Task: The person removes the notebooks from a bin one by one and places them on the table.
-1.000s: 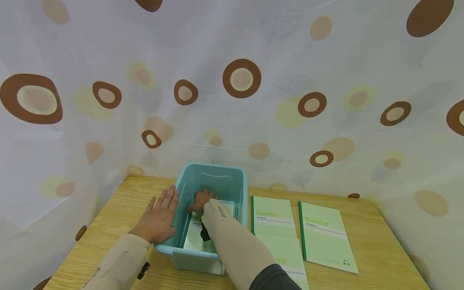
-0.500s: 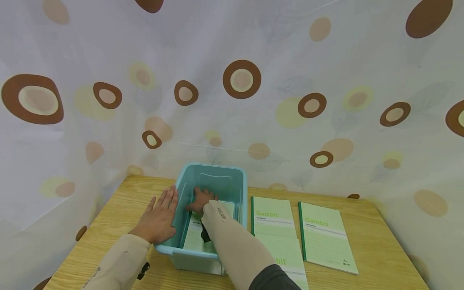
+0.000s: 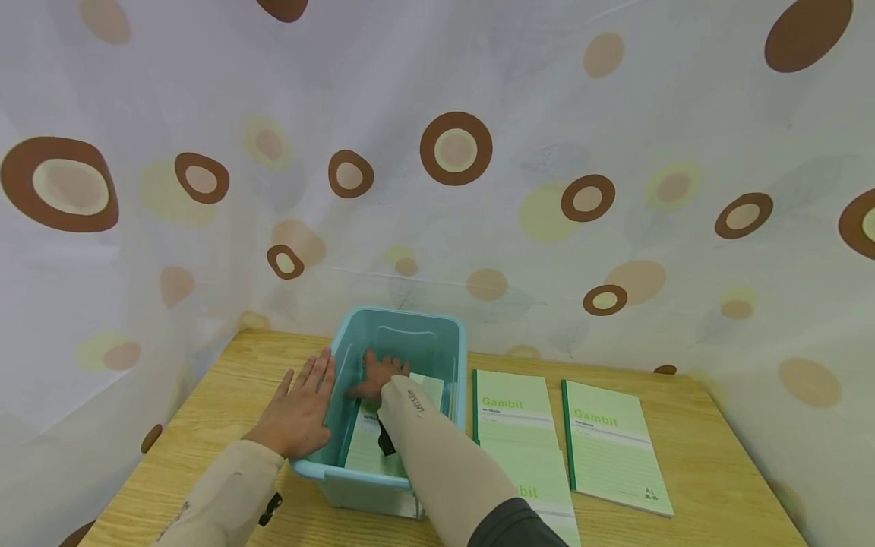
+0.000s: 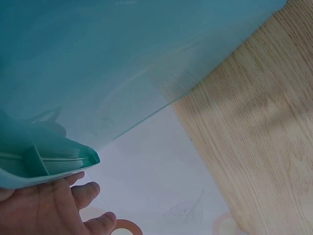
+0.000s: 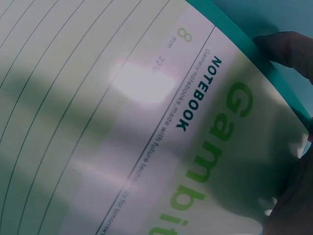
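A light-blue plastic bin (image 3: 427, 327) stands on the wooden table. My left hand (image 3: 297, 406) lies with fingers extended against its left rim; the left wrist view shows those fingers (image 4: 85, 195) beside the rim and the bin's translucent outer wall (image 4: 122, 73). Inside the bin, my right hand (image 3: 379, 376) is at the far end of a pale-green "Gambit" notebook (image 3: 369, 448). In the right wrist view, the thumb (image 5: 288, 51) sits at the green spine and the other fingers hold the top edge of the notebook (image 5: 122, 127), whose cover bows slightly.
Right of the bin lie more Gambit notebooks: one at the back (image 3: 513, 399), one overlapping it nearer me (image 3: 540, 494), and one farther right (image 3: 611, 448). A patterned curtain (image 3: 519, 152) hangs behind the table (image 3: 273, 349).
My right hand has shifted slightly toward the bin's far end, and the far edge of the notebook under it sits a little higher. The left hand stays in place.
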`<move>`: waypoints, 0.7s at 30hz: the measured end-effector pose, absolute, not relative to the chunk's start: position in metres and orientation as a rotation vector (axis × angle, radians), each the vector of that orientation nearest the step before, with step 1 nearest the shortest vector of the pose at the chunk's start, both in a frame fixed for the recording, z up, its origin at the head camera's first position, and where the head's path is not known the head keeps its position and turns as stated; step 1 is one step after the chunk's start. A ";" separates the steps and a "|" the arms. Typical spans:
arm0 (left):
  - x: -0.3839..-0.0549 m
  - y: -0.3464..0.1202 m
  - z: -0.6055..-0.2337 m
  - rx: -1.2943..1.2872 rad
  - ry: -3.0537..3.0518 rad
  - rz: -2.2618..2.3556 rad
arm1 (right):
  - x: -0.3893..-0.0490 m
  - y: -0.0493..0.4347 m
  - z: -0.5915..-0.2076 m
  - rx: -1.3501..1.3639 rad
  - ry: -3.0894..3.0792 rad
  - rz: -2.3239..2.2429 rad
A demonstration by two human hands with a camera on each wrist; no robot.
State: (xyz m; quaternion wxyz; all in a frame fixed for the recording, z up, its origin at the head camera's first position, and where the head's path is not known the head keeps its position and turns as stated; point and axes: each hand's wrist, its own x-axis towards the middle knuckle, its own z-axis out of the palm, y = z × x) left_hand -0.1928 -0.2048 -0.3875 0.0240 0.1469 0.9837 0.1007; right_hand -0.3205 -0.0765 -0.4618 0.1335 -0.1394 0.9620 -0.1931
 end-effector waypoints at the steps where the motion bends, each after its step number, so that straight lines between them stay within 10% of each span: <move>1: -0.193 -0.205 -0.387 0.456 3.044 0.312 | -0.320 -0.077 -0.461 -0.405 2.794 -0.546; 21: -0.194 -0.205 -0.388 0.444 3.023 0.303 | -0.319 -0.083 -0.454 -0.345 2.857 -0.441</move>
